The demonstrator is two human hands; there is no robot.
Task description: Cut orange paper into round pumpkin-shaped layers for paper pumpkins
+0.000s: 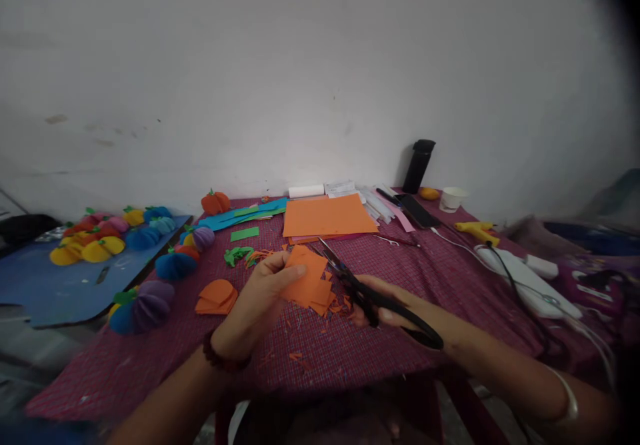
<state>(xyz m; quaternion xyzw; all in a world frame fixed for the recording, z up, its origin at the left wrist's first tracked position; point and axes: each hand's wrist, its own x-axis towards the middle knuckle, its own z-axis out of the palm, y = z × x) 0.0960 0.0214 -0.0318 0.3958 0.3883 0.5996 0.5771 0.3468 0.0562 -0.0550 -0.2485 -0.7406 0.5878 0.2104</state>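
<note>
My left hand [265, 298] pinches a small piece of orange paper [306, 275], thumb on top. In my right hand [395, 298] are black-handled scissors [370, 295], their blades pointing up and left beside the paper's right edge. Whether the blades touch the paper, I cannot tell. Below and right of the held piece lie orange paper scraps [335, 305], partly hidden by it. To the left of my left hand rests a small stack of round-topped orange paper cutouts [217, 297].
Large orange sheets [330, 215] lie at the back, near green scraps [239, 255]. Paper pumpkins [145, 305] in several colours stand on the left. Toward the right are a black bottle [419, 166], a phone [416, 210], a paper cup [453, 198], a yellow glue gun [477, 232] and a white power strip [525, 282].
</note>
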